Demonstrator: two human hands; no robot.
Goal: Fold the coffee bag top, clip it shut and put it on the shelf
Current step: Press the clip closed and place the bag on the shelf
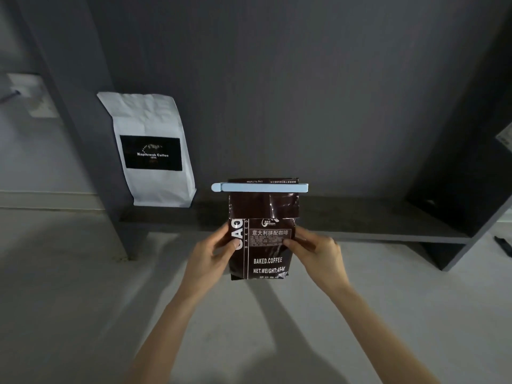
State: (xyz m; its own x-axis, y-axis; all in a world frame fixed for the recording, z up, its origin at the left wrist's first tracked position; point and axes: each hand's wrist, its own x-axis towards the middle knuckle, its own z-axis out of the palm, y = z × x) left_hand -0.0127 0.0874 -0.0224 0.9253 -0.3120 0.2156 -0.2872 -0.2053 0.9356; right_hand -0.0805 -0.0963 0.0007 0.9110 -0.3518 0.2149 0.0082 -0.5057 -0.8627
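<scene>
A dark brown coffee bag (263,253) stands upright in the middle of the view, its top folded over. A pale blue clip (259,187) runs across the folded top and holds it shut. My left hand (214,253) grips the bag's left side and my right hand (313,250) grips its right side, thumbs on the front. The bag is in front of the dark grey shelf (360,220), its bottom over the pale floor; whether it rests on the floor I cannot tell.
A white coffee bag (152,151) with a black label stands on the shelf at the left, against the back panel. The shelf's dark side walls rise at left (83,134) and right (471,189). A small black object (502,245) lies at the far right.
</scene>
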